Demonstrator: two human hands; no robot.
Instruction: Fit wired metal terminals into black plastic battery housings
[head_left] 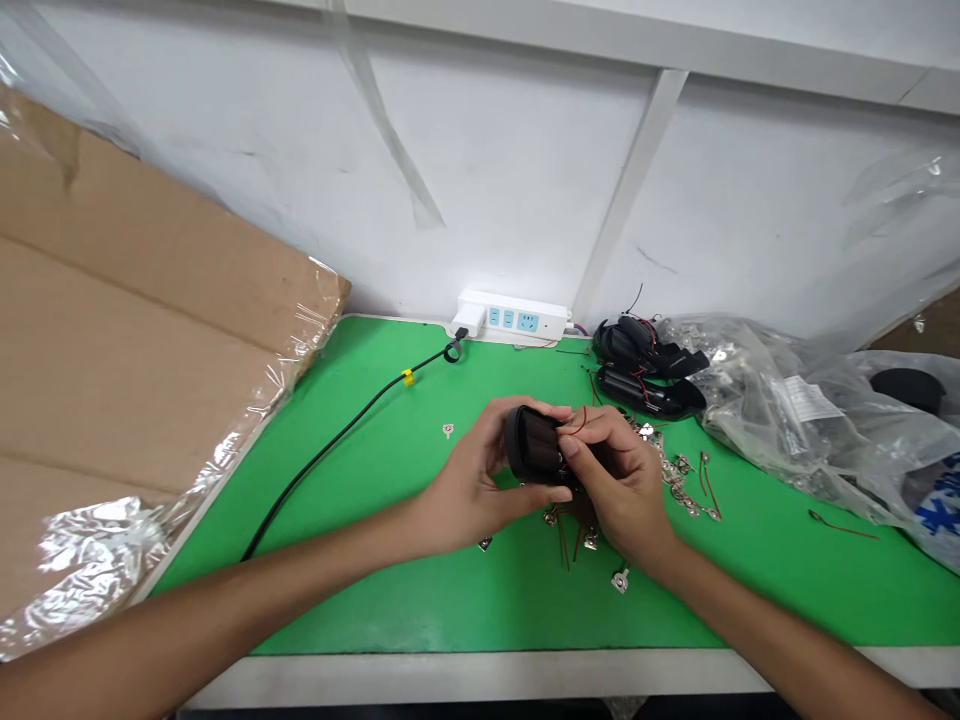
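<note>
Meeting above the green mat (420,600), left hand (469,480) grip holding black holder (534,445), right hand (619,480) pinching red wire (579,424)

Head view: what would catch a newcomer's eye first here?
The bright green mat spreads across the foreground, and at its middle the left hand and right hand together grip a black holder with a thin red wire. A big cardboard sheet wrapped in film leans at the left; other black holders and clear bags lie at the back right.
</note>
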